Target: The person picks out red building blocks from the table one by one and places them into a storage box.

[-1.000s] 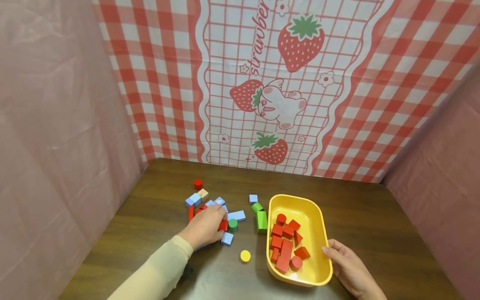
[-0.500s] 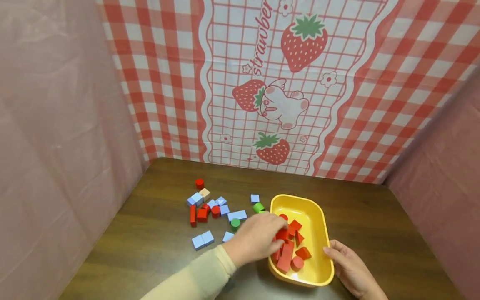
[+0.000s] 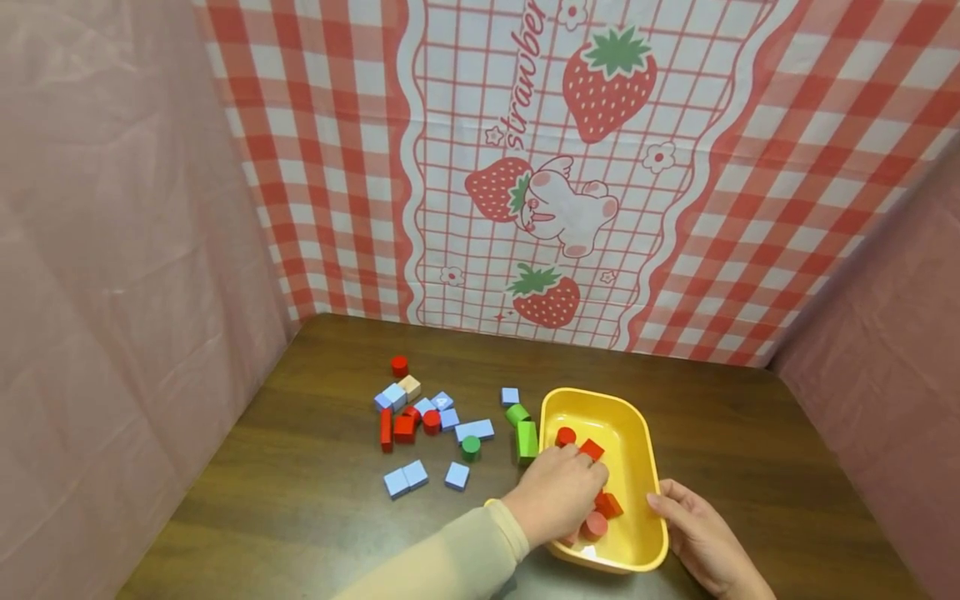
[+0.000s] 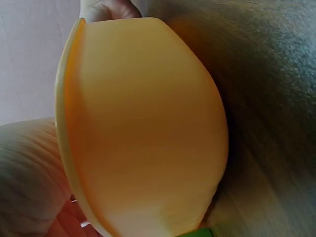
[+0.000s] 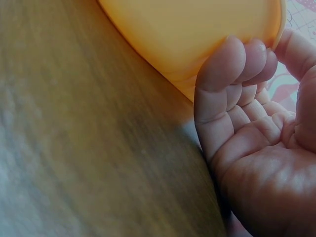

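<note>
My left hand [image 3: 558,492] reaches down into the yellow plastic tray [image 3: 647,467], over the red wooden blocks. Its fingertips are hidden, so I cannot tell whether they still hold a block. Around it in the tray show a red cylinder [image 3: 595,526], a red wedge-shaped block [image 3: 609,505] and another red cylinder [image 3: 566,436]. My right hand [image 3: 699,533] grips the tray's right side, thumb at the rim and fingers curled against the outer wall. In the right wrist view, the bent fingertips [image 5: 224,61] meet that wall. The left wrist view mostly shows the tray's outer side [image 4: 148,118].
Left of the tray lie green blocks [image 3: 527,442], a dark green cylinder [image 3: 470,448], several light blue blocks [image 3: 475,431] and red ones [image 3: 405,430]. A plain wood block [image 3: 409,387] is behind them. A checked strawberry cloth [image 3: 487,183] hangs at the table's back.
My left hand has picked up a red block from the pile, carried it right to the tray and lowered into it. The right hand keeps its grip on the tray.
</note>
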The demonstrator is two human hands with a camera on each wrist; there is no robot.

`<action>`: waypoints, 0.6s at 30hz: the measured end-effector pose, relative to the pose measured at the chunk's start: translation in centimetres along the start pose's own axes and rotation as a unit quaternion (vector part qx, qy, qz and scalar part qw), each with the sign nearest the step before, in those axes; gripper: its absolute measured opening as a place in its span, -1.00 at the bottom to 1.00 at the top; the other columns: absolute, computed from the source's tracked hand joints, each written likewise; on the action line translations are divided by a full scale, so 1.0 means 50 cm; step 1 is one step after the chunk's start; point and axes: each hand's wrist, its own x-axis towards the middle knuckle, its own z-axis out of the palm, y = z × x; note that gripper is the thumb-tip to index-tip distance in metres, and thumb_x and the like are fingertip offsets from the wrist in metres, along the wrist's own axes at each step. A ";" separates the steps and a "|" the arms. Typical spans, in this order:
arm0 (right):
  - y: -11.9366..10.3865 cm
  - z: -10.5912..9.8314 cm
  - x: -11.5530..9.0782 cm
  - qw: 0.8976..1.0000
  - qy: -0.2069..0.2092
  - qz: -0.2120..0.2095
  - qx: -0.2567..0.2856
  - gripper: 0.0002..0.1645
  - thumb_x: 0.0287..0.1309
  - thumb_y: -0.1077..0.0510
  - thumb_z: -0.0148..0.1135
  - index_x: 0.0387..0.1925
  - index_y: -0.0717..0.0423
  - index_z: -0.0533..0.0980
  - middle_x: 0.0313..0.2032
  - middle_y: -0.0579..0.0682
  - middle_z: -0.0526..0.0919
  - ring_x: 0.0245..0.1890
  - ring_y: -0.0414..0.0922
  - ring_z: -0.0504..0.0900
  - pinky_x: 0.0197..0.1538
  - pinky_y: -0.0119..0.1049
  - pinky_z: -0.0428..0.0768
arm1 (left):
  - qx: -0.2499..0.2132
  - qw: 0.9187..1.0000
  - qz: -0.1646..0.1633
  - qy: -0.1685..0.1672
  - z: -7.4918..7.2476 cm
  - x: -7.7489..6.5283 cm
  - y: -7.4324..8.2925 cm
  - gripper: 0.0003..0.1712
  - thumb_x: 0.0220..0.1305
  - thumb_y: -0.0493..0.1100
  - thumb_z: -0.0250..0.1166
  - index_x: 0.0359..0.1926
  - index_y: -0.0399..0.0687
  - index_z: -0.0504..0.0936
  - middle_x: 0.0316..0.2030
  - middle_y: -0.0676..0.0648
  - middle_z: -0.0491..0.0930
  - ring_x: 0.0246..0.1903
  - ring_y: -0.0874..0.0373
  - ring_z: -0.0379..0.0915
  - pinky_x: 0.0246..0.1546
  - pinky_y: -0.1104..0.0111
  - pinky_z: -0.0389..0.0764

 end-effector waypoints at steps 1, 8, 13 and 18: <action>0.000 0.000 0.000 1.000 -0.001 -0.001 -0.001 -0.81 0.52 0.29 -0.20 -0.17 0.17 0.39 -0.31 -0.03 0.58 -0.30 -0.08 0.60 -0.29 -0.23 0.67 | -0.002 1.000 0.001 0.001 0.001 -0.001 -0.001 -0.70 0.01 0.01 0.50 -0.25 0.22 0.57 -0.38 0.17 0.53 -0.40 0.23 0.31 -0.33 0.39 0.48; -0.003 0.000 0.000 1.000 -0.003 -0.007 -0.002 -0.80 0.51 0.31 -0.20 -0.18 0.19 0.39 -0.31 -0.02 0.58 -0.32 -0.09 0.59 -0.31 -0.25 0.66 | -0.026 0.999 0.000 0.022 -0.029 -0.019 -0.042 -0.78 0.26 0.10 0.34 -0.13 0.19 0.64 -0.27 0.19 0.55 -0.30 0.28 0.34 -0.20 0.45 0.49; -0.005 0.001 -0.003 1.000 0.008 0.006 0.000 -0.83 0.51 0.29 -0.17 -0.19 0.17 0.39 -0.32 -0.02 0.57 -0.34 -0.10 0.58 -0.31 -0.26 0.65 | -0.020 0.997 -0.061 0.051 -0.057 -0.060 -0.136 -0.72 0.28 0.05 0.35 -0.07 0.07 0.67 -0.19 0.07 0.62 -0.23 0.18 0.42 -0.18 0.34 0.55; -0.005 0.004 -0.004 1.000 0.018 0.012 -0.002 -0.84 0.51 0.29 -0.15 -0.19 0.18 0.39 -0.32 0.00 0.57 -0.33 -0.08 0.59 -0.31 -0.25 0.66 | 0.029 0.985 -0.167 0.040 -0.039 -0.132 -0.259 -0.66 0.12 0.06 0.47 -0.16 -0.02 0.72 -0.26 -0.03 0.65 -0.28 0.04 0.46 -0.24 0.19 0.56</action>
